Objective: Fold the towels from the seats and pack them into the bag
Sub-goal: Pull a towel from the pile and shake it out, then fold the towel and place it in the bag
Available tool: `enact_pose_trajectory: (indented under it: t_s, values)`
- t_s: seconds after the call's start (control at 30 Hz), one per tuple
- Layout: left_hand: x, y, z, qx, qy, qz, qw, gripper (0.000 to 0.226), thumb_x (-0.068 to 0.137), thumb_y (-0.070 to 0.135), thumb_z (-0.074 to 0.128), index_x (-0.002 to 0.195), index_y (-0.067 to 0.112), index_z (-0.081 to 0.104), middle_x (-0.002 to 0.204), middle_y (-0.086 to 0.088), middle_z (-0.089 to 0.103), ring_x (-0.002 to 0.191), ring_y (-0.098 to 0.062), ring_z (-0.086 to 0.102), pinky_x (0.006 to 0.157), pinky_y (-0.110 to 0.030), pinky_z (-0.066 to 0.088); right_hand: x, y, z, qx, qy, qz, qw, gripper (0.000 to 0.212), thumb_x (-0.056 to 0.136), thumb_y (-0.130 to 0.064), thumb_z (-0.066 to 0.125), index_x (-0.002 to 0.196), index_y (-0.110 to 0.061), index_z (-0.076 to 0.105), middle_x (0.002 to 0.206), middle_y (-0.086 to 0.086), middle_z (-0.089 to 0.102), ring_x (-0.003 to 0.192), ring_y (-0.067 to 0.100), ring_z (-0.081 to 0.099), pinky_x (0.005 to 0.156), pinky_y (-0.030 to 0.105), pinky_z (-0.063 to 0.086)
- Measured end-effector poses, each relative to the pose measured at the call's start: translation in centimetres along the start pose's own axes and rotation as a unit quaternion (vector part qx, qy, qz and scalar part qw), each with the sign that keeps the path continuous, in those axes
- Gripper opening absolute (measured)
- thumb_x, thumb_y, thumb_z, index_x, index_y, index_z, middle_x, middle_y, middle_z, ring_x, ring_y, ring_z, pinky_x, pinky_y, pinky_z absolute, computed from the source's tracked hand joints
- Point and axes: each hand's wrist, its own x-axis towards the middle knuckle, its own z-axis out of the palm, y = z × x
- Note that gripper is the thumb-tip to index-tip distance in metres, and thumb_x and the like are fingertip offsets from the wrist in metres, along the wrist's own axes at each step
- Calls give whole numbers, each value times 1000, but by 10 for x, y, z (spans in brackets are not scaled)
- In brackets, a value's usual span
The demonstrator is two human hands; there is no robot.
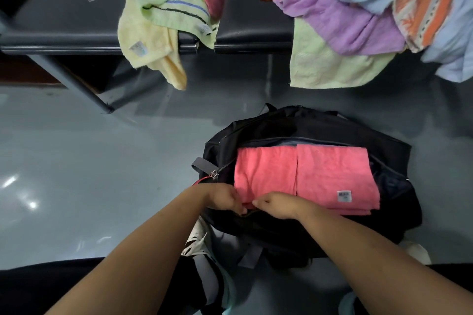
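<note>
Both hands meet at the near edge of the folded pink towel [332, 176], which lies in the open black bag [268, 130] on the floor. The left hand [225, 198] and right hand [276, 204] have curled fingers, but whether they pinch towel or rim cannot be told. Loose towels [340, 20] cover the seats [64, 7] beyond.

Folded towels [332, 174] side by side in the bag [281, 125] (on the floor [102, 161]); loose towels [345, 23] on seats [250, 20], behind it
</note>
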Motion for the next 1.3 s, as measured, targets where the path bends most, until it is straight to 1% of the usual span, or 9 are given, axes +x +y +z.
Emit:
enact_pose_trajectory:
  t_s: [0.1,0.17,0.27,0.4,0.73,0.83,0.97,1.17,1.3]
  values:
    - [0,-2,-3,60,142,51,987,15,93,36,66,85,23,70,95,2,65,94,-14,60,89,-26,43,-4,-8,-4,35,18,-3,999,49,104,-55,40,133,-24,64,127,0,65,123,23,59,106,35,43]
    - [5,-4,-2,142,211,95,962,28,94,30,64,118,15,68,122,-4,60,120,-23,54,104,-28,38,-11,-11,-8,52,29,5,998,52,105,-55,39,136,-20,61,129,2,63,122,22,57,105,34,42]
    - [11,0,8,183,156,42,970,52,99,36,57,146,17,48,146,-7,51,135,-25,46,113,-31,34,-18,-3,-13,40,67,13,997,38,104,-52,42,91,-25,65,89,-2,61,87,20,57,80,30,44]
    - [9,10,8,196,164,-3,967,40,99,36,53,131,14,60,131,-12,62,122,-30,57,101,-36,45,-39,2,-40,26,111,3,993,43,102,-43,52,68,-18,48,67,2,49,64,19,46,64,32,38]
    - [-95,156,-128,112,391,157,900,18,95,25,59,103,17,73,102,-2,73,99,-21,65,86,-30,49,-158,-58,-214,76,336,-56,937,26,99,-24,58,98,-2,71,101,13,77,93,29,74,85,42,59]
    - [-125,196,-161,121,440,190,870,19,95,25,60,104,15,74,100,0,72,95,-19,64,84,-32,50,-209,-68,-255,89,404,-58,909,24,98,-15,54,98,0,72,96,14,76,91,28,73,84,41,60]
    - [-138,233,-186,95,497,208,837,17,96,24,59,104,16,72,98,-1,67,89,-19,60,76,-27,42,-251,-58,-288,50,499,-26,865,24,89,-10,54,67,-4,59,68,14,61,70,30,58,63,33,47]
    - [-97,248,-196,89,517,258,811,40,96,22,59,135,16,55,135,-7,53,118,-26,55,90,-29,39,-253,-19,-319,25,616,63,785,13,96,-19,55,88,-9,53,94,8,54,93,31,51,73,31,35]
    - [-74,267,-200,115,504,290,805,62,94,20,59,152,27,37,161,-3,28,146,-22,30,115,-35,31,-237,20,-334,84,637,160,749,55,96,-37,62,134,-3,41,136,22,39,114,39,54,81,35,39]
